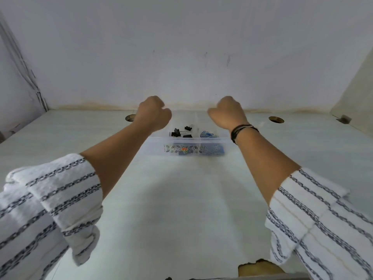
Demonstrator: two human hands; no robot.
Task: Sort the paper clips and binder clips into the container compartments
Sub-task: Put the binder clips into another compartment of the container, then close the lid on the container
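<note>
Pale table [181, 199], two round holes [276, 119], stained wall [181, 57].

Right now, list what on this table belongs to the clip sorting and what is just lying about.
Belongs to the job:
clear container
black binder clips
blue paper clips
left hand
right hand

Just there:
two round holes in the tabletop
wrist bands
brown scrap at the near edge

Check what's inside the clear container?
The clear container holds black binder clips in its left compartment and blue paper clips in its right. The left hand and right hand cover its far corners; contents there can't be seen.
</note>
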